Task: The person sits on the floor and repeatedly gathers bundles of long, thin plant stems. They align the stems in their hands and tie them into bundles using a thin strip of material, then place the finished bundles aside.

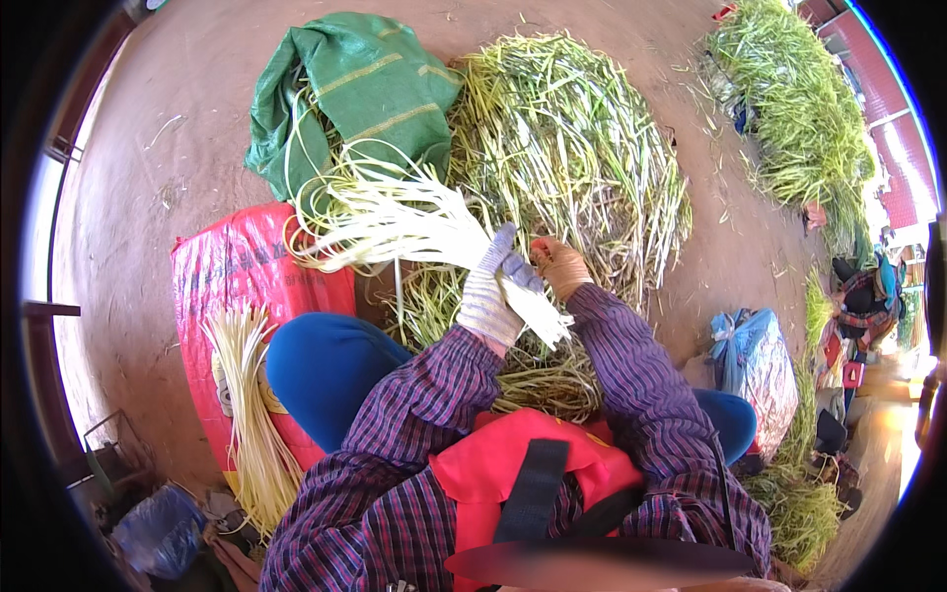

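A bundle of pale plant stalks fans out to the left from my left hand, which wears a striped knit glove and is closed around it near its blunt ends. Just right of it is my right hand, in a tan glove with reddish fingertips; its fingers are bent, and whether they pinch a stalk cannot be made out. Beyond both hands lies a large heap of green and yellowish stalks. A second pale bundle rests on a red woven sack at my left.
A green woven sack adjoins the heap's left side. Blue and clear plastic bags stand at the right. Another long green heap lies at upper right, with a person farther down. A blue plastic bag is at lower left.
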`<state>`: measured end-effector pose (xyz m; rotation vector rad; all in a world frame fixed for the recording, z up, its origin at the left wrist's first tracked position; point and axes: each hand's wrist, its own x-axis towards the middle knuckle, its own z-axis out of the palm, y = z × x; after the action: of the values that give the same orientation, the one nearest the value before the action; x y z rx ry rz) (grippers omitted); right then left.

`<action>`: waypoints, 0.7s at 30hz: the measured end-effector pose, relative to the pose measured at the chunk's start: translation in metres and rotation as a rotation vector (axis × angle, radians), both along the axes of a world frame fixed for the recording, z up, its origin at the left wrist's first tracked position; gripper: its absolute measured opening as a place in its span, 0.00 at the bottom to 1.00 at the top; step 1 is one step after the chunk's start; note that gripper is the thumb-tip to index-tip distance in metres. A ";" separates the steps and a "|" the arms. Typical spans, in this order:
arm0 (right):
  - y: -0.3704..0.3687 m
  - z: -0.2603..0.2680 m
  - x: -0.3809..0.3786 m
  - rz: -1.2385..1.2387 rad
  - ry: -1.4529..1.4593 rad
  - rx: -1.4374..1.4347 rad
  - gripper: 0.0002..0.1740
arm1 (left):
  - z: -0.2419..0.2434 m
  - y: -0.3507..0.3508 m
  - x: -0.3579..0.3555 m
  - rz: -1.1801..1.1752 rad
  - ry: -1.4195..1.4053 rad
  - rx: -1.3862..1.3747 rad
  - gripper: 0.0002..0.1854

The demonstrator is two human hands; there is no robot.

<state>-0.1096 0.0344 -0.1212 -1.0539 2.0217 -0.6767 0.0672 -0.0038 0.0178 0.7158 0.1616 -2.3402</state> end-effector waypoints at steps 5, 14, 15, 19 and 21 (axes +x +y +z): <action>-0.035 -0.019 0.006 0.282 0.394 0.467 0.23 | -0.007 -0.003 -0.005 -0.067 -0.044 -0.022 0.06; -0.012 0.078 -0.034 -0.178 -0.359 -0.247 0.17 | -0.022 -0.009 -0.014 -0.079 -0.238 -0.085 0.06; -0.004 0.097 -0.039 -0.233 -0.476 -0.357 0.18 | -0.023 -0.009 -0.016 -0.076 -0.258 -0.098 0.07; 0.024 0.130 -0.034 -0.166 -0.646 -0.298 0.21 | -0.033 -0.008 -0.023 -0.085 -0.316 -0.135 0.11; 0.036 0.120 -0.014 -0.079 -0.411 -0.025 0.23 | -0.040 -0.006 -0.026 -0.093 -0.349 -0.136 0.12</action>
<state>-0.1235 0.0706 -0.0009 -0.7755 1.7062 -0.8830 0.0416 -0.0102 -0.0219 1.0661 -0.1868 -2.2448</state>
